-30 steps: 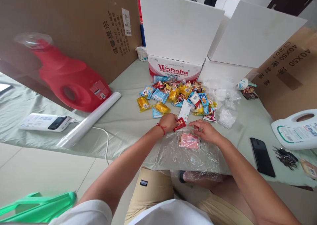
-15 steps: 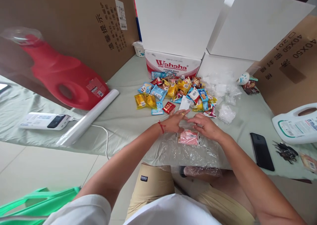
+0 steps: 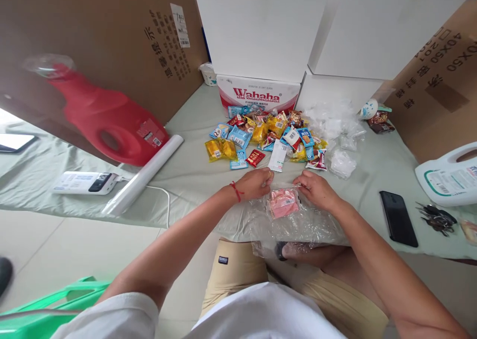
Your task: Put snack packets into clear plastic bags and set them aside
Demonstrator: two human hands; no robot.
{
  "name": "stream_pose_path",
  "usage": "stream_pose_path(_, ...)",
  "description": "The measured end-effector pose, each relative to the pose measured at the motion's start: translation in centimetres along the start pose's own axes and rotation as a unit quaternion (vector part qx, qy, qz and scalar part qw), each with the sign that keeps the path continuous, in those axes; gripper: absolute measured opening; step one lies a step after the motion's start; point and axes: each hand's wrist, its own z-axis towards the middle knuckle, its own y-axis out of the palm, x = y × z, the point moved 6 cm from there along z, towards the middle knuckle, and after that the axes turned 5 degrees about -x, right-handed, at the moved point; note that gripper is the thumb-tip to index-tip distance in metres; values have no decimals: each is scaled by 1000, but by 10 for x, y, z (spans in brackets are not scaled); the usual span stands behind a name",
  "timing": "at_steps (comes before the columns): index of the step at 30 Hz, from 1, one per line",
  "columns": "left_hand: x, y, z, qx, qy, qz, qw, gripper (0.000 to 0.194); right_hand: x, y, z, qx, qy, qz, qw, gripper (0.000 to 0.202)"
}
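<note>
A pink wrapped packet (image 3: 283,203) lies on a sheet of clear plastic film (image 3: 316,225) near the table's front edge, part of the film hanging over it. My left hand (image 3: 256,183), with a red string at its wrist, has its fingers closed on the film's far left edge. On the far right side, my right hand (image 3: 316,188) pinches the same film between thumb and fingers. Just beyond the hands is a white packet (image 3: 278,155), at the front of a pile of colourful snack packets (image 3: 261,130).
Crumpled clear plastic (image 3: 335,123) lies right of the pile. A red jug (image 3: 112,115), a plastic film roll (image 3: 143,175) and a power bank (image 3: 85,182) are at left. A phone (image 3: 398,218), keys (image 3: 436,219) and a white jug (image 3: 447,175) are at right. Boxes (image 3: 261,93) stand behind.
My hands have moved apart, and their fingers have closed on the film. The film's far edge is lifted near the pink packet. The white packet is now uncovered by my left hand.
</note>
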Motion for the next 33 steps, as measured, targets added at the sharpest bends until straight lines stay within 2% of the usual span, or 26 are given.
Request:
stream_pose_path(3,-5,8,-3,17,-80,26,996,15,-25,-8,-9,52,-37,-28,998,27)
stream_pose_path(5,-9,12,-3,24,-114,35,992,19,-45,0,-16,19,-85,-35,996,32)
stream_pose_path(7,-14,15,-2,37,-136,30,990,23,-58,16,-22,-40,-120,-44,991,46)
stream_pose_path(10,-27,15,-2,60,-161,-7,985,34,-60,32,-25,-80,-107,-64,989,64)
stream_pose_path(13,-41,16,-2,59,-175,-56,981,42,-52,32,-22,-85,-82,-49,992,61)
stream_pose_path(15,-47,16,-2,54,-170,-90,980,34,-48,27,-18,-82,-77,-25,993,59)
stream_pose_path(18,-50,14,-2,76,-151,-133,977,29,-44,21,-11,-75,-71,-6,995,56)
stream_pose_path(23,-45,7,-4,122,-98,-153,976,27,-40,33,-2,-113,-30,-40,992,57)
stream_pose_path(26,-40,3,-6,140,-81,-138,977,24,-38,39,-1,-110,-3,-53,992,55)
stream_pose_path(30,-19,-2,-14,152,-25,-75,985,27,-36,33,-9,-78,3,-41,996,57)
stream_pose_path(33,1,-4,-24,144,33,15,989,32,-34,8,-18,11,-31,-12,999,48)
